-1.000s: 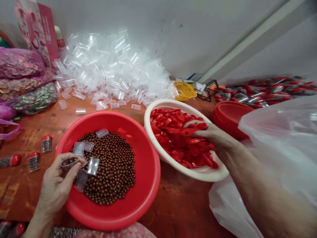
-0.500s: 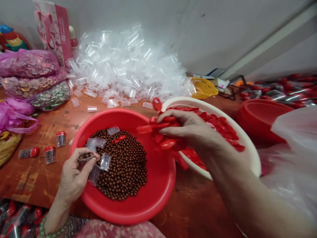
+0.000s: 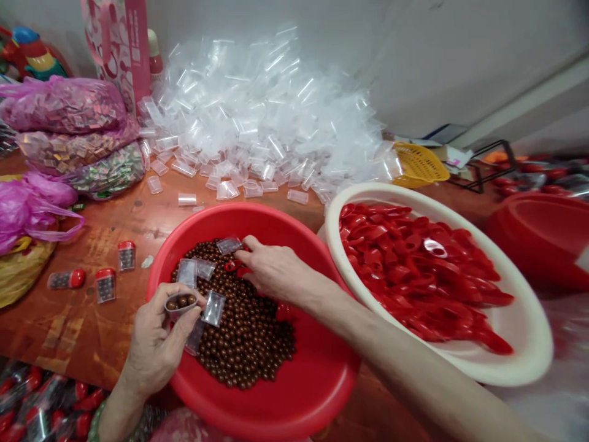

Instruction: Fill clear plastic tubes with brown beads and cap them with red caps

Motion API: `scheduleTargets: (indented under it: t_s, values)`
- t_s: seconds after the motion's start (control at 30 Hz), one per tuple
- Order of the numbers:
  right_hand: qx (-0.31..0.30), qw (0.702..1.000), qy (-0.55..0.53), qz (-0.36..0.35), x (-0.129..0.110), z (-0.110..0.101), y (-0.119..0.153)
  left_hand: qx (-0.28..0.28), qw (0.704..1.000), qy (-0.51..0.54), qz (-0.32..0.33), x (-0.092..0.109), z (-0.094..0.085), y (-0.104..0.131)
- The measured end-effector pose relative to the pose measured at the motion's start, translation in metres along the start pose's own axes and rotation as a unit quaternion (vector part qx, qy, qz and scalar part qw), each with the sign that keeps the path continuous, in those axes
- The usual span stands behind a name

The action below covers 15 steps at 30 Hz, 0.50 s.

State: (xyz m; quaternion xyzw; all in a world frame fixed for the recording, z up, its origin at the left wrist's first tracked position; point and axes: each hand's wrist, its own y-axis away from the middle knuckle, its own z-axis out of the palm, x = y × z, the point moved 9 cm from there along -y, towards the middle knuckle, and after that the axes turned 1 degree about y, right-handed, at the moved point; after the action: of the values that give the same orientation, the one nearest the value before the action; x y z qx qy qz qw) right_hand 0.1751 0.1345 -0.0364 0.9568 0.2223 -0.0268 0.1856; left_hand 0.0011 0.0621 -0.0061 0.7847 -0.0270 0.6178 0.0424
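Observation:
My left hand [image 3: 159,337] pinches a clear plastic container [image 3: 180,302] upright, its open top showing brown balls inside. It is over the left side of a red basin [image 3: 317,368]. Brown balls [image 3: 243,337] cover much of the basin's bottom, with several clear containers [image 3: 214,308] lying on them. Over the far part of the balls, my right hand [image 3: 264,267] has its fingers closed at a red piece [image 3: 231,266]; its palm is turned down, and whether it grips that piece is hard to see. More red pieces [image 3: 284,312] show below its wrist.
A white basin [image 3: 519,365] of red caps stands on the right. Behind is a heap of clear containers [image 3: 267,116]. Three filled red-capped containers [image 3: 105,285] lie on the table [image 3: 37,322] at left, near bagged packets [image 3: 69,110]. A yellow basket [image 3: 421,164] sits behind.
My right hand has moved left and down from the white basin's edge into the red basin. The bunch of red pieces has left its fingers. The view has shifted, and my left hand still holds its container.

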Motion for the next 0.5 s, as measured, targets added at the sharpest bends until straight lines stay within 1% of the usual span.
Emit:
scheduleTargets:
  t_s: [0.07, 0.13, 0.23, 0.3, 0.4, 0.5]
  values:
    - [-0.017, 0.999, 0.012, -0.030, -0.011, 0.004, -0.011, -0.004, 1.000, -0.009, 0.003, 0.001, -0.001, 0.000]
    - [-0.028, 0.998, 0.017, -0.049, -0.015, 0.007, -0.019, -0.003, 1.000, -0.013, 0.004, 0.001, -0.002, 0.000]
    - [-0.027, 0.998, 0.010, -0.057, -0.014, 0.001, -0.018, 0.027, 0.999, -0.009, -0.016, -0.004, -0.007, 0.001]
    - [-0.014, 0.999, 0.000, -0.046, -0.010, -0.010, -0.009, 0.038, 0.999, -0.007, -0.029, -0.008, -0.008, 0.001]
    - [0.005, 1.000, -0.020, -0.018, -0.002, -0.028, 0.016, 0.052, 0.998, -0.006, -0.043, -0.012, -0.010, 0.001]
    - [0.008, 0.999, -0.047, 0.007, 0.020, -0.041, 0.049, 0.058, 0.998, -0.011, -0.038, -0.012, -0.014, 0.000]
